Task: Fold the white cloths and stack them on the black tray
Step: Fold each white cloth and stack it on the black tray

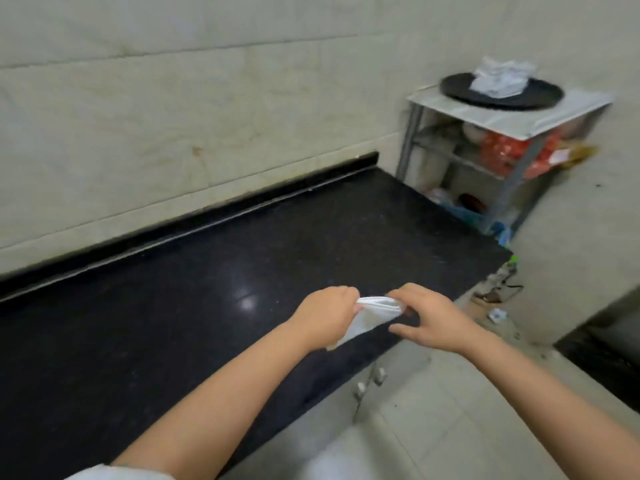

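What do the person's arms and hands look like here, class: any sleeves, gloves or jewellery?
Both forearms are bare, and the left hand and right hand wear no gloves, rings or watch. A white sleeve edge shows at the left arm's bottom end.

table: black, glossy, speckled stone, running along the tiled wall, with a raised black strip at its back edge
table surface: bare where visible, showing a bright light reflection near the middle
rack: grey metal frame, stood at the table's far end in the corner
rack top: a pale flat board
black tray: round, lay directly on the rack top
cloths: a blurred whitish pile sat on the tray
lower shelves: held red packets and other items too blurred to tell
floor: pale tiles, with small scraps lying beside the table's end
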Demonstrator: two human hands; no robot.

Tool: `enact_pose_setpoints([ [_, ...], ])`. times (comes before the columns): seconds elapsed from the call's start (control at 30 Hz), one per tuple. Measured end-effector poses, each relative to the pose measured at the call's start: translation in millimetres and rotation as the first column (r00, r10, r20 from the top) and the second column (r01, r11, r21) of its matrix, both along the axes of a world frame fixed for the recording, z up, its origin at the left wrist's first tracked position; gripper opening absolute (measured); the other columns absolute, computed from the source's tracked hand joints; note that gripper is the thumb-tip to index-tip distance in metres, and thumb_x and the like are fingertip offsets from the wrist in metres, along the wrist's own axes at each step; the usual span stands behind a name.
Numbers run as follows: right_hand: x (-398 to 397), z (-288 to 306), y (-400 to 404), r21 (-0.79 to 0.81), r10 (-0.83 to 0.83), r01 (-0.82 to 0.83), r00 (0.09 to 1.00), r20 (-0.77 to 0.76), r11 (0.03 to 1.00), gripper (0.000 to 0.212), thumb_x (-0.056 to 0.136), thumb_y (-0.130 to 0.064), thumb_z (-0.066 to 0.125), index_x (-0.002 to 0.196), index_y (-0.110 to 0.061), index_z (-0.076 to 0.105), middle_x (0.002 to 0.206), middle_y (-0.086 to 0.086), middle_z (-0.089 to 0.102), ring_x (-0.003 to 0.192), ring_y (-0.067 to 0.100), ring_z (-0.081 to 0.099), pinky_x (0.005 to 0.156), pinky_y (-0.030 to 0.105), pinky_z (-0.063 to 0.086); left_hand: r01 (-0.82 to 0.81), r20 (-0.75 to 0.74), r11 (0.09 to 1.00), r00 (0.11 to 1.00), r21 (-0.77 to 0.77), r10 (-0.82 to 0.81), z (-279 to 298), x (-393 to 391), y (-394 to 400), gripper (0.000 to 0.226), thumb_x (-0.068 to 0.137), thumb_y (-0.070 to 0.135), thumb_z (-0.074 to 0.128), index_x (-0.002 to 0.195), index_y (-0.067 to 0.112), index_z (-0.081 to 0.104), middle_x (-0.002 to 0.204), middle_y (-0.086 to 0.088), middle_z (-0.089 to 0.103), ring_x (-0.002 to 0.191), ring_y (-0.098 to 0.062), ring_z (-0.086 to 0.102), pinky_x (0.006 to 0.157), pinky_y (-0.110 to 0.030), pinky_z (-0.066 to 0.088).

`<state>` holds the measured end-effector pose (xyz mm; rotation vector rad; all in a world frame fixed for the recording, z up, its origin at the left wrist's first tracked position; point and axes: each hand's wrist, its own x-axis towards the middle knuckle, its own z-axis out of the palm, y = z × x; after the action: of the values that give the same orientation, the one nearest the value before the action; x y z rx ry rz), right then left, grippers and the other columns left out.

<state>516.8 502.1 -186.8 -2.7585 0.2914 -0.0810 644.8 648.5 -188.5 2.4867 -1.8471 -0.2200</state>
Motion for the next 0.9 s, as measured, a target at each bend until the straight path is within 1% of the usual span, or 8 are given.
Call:
enact_pose_setpoints([
  [0.1, -56, 13, -75, -0.094, -0.051, 0.053, 0.998, 0.029, 0.994, 0.032, 0.08, -0.033, 0.046, 0.067, -0.011, 0.064, 0.069, 0.007, 0.063, 0.068, 0.024, 0.065, 0.062, 0.023, 0.042, 0.094, 0.01, 0.994, 0.995, 0.048, -0.095, 18, -40, -88, 0.033, 0.102, 0.028, 0.028, 0.112, 0.004, 0.048, 0.12, -0.012, 0.053, 0.11, -0.03, 0.05, 0.085, -0.037, 0.037],
  [0.23, -100, 44, -168, -0.109, -0.083, 0.09, 0.994, 0.066, 0.99, 0.046, 0.082, -0.038, 0.042, 0.079, -0.002, 0.07, 0.08, 0.018, 0.065, 0.079, 0.03, 0.063, 0.073, 0.033, 0.048, 0.234, 0.066, 0.972, 0.97, 0.024, -0.235, 43, -64, -184, 0.036, 0.101, 0.032, 0.027, 0.116, 0.006, 0.049, 0.123, -0.01, 0.052, 0.115, -0.025, 0.047, 0.091, -0.035, 0.037],
  [0.37, -103, 83, -251, -0.097, -0.129, 0.142, 0.982, 0.135, 0.985, 0.033, 0.089, -0.024, 0.053, 0.086, 0.006, 0.067, 0.09, 0.023, 0.062, 0.087, 0.03, 0.057, 0.076, 0.03, 0.039, 0.29, 0.12, 0.951, 0.953, -0.111, -0.277, 68, -62, -262, 0.074, 0.082, 0.051, 0.001, 0.12, 0.01, 0.049, 0.12, -0.008, 0.053, 0.113, -0.023, 0.049, 0.092, -0.035, 0.039],
  [0.47, -92, 106, -321, -0.087, -0.13, 0.147, 0.975, 0.181, 0.985, 0.03, 0.087, -0.019, 0.055, 0.084, 0.009, 0.066, 0.085, 0.024, 0.062, 0.082, 0.032, 0.057, 0.074, 0.034, 0.041, 0.253, 0.167, 0.931, 0.962, -0.262, -0.214, 85, -51, -332, 0.036, 0.097, 0.026, 0.033, 0.129, 0.013, 0.045, 0.126, -0.006, 0.054, 0.12, -0.024, 0.05, 0.096, -0.037, 0.043],
  [0.57, -69, 127, -397, -0.119, -0.118, 0.142, 0.976, 0.185, 0.983, 0.024, 0.088, -0.012, 0.057, 0.086, 0.009, 0.067, 0.077, 0.017, 0.059, 0.075, 0.025, 0.054, 0.067, 0.029, 0.034, 0.315, 0.294, 0.885, 0.931, -0.344, -0.217, 103, -28, -405, 0.027, 0.091, 0.012, 0.048, 0.117, 0.011, 0.054, 0.108, -0.008, 0.061, 0.104, -0.025, 0.06, 0.077, -0.034, 0.049],
  [0.67, -39, 152, -473, -0.125, -0.121, 0.148, 0.972, 0.201, 0.981, 0.02, 0.088, -0.01, 0.058, 0.092, 0.006, 0.068, 0.088, 0.02, 0.066, 0.081, 0.028, 0.058, 0.07, 0.031, 0.04, 0.332, 0.36, 0.867, 0.912, -0.37, -0.196, 121, 2, -476, 0.026, 0.081, 0.021, 0.042, 0.091, 0.009, 0.063, 0.081, -0.007, 0.066, 0.072, -0.024, 0.068, 0.049, -0.025, 0.049],
  [0.77, -8, 175, -538, -0.128, -0.144, 0.172, 0.968, 0.204, 0.977, 0.02, 0.087, -0.011, 0.057, 0.096, 0.004, 0.068, 0.095, 0.019, 0.067, 0.082, 0.021, 0.055, 0.066, 0.026, 0.035, 0.18, 0.254, 0.91, 0.963, -0.373, -0.087, 145, 21, -543, 0.029, 0.097, 0.022, 0.037, 0.118, 0.009, 0.051, 0.114, -0.009, 0.055, 0.105, -0.027, 0.057, 0.08, -0.036, 0.046],
  [0.9, 38, 200, -620, -0.088, -0.147, 0.173, 0.958, 0.247, 0.981, 0.019, 0.087, -0.01, 0.057, 0.097, 0.0, 0.068, 0.09, 0.015, 0.065, 0.083, 0.022, 0.056, 0.06, 0.021, 0.032, 0.009, 0.127, 0.896, 0.991, -0.444, 0.053, 175, 51, -621, 0.028, 0.098, 0.019, 0.04, 0.119, 0.006, 0.053, 0.117, -0.012, 0.055, 0.111, -0.027, 0.053, 0.089, -0.034, 0.04],
])
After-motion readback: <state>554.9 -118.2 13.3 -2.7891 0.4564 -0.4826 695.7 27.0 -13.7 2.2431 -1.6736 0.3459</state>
